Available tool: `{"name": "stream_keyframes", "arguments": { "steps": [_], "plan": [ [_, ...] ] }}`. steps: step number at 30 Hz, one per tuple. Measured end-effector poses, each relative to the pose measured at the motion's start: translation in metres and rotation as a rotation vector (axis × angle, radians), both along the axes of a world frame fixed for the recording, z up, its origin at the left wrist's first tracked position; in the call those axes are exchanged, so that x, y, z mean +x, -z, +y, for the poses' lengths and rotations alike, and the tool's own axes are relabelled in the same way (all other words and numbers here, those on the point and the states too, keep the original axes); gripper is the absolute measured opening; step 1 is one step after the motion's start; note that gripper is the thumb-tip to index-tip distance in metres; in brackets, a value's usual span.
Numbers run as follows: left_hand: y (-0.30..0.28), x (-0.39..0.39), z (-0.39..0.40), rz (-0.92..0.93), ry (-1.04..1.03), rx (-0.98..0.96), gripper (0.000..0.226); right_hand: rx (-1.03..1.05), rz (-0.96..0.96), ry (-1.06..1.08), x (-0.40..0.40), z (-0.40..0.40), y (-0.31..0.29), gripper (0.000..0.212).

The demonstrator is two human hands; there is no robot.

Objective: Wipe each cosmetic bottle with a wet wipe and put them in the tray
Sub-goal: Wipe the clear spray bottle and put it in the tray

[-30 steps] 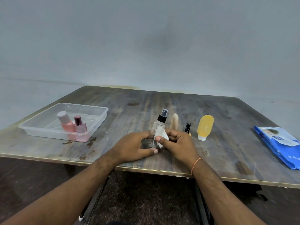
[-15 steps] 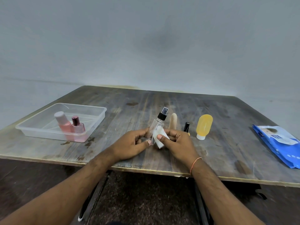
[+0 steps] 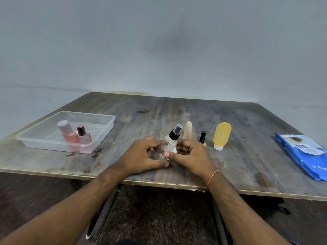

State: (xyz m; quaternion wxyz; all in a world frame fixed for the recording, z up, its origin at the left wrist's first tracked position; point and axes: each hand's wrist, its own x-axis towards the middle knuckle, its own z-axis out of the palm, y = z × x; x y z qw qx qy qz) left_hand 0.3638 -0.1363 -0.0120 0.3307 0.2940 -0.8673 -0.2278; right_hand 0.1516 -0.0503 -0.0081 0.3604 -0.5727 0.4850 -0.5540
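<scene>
A clear spray bottle (image 3: 170, 144) with a black pump top is tilted to the right between both hands near the table's front edge. My left hand (image 3: 141, 156) grips its lower body. My right hand (image 3: 192, 155) presses a white wet wipe (image 3: 174, 150) against the bottle's side; most of the wipe is hidden by the fingers. The clear plastic tray (image 3: 104, 129) at the left holds a pink bottle (image 3: 68, 134) with a grey cap and a pink perfume bottle (image 3: 84, 138). Behind my right hand stand a beige tube (image 3: 188, 129), a small black-capped bottle (image 3: 203, 136) and a yellow bottle (image 3: 221, 135).
A blue pack of wet wipes (image 3: 303, 153) lies at the table's right edge. The worn wooden table (image 3: 177, 110) stands against a grey wall. Dark floor shows below the front edge.
The spray bottle has tipped further to the right and sunk lower between the hands. My right thumb has slid across the wipe, and my left thumb now lies under the bottle.
</scene>
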Motion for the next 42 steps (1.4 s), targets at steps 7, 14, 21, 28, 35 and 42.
{"name": "stream_keyframes", "arguments": {
  "steps": [7,14,21,28,35,42],
  "plan": [
    [0.002,-0.001,-0.001,-0.034,-0.013,-0.081,0.074,-0.008,-0.031,-0.007,-0.002,-0.002,0.002,0.033],
    [0.002,-0.003,-0.001,-0.044,-0.052,-0.096,0.078,-0.014,-0.046,0.0,-0.003,-0.003,0.002,0.03],
    [0.001,-0.005,-0.001,0.034,-0.103,0.046,0.07,-0.134,0.017,0.14,-0.005,-0.004,0.008,0.019],
    [0.007,-0.004,-0.007,0.131,-0.079,0.189,0.056,-0.205,0.14,0.216,-0.004,0.0,0.004,0.023],
    [0.007,-0.006,-0.01,0.229,-0.171,0.192,0.054,-0.165,0.247,0.168,-0.003,-0.002,0.004,0.021],
    [0.009,-0.005,-0.016,0.269,-0.206,0.22,0.051,-0.132,0.332,0.113,-0.003,-0.003,0.004,0.027]
  ]
}}
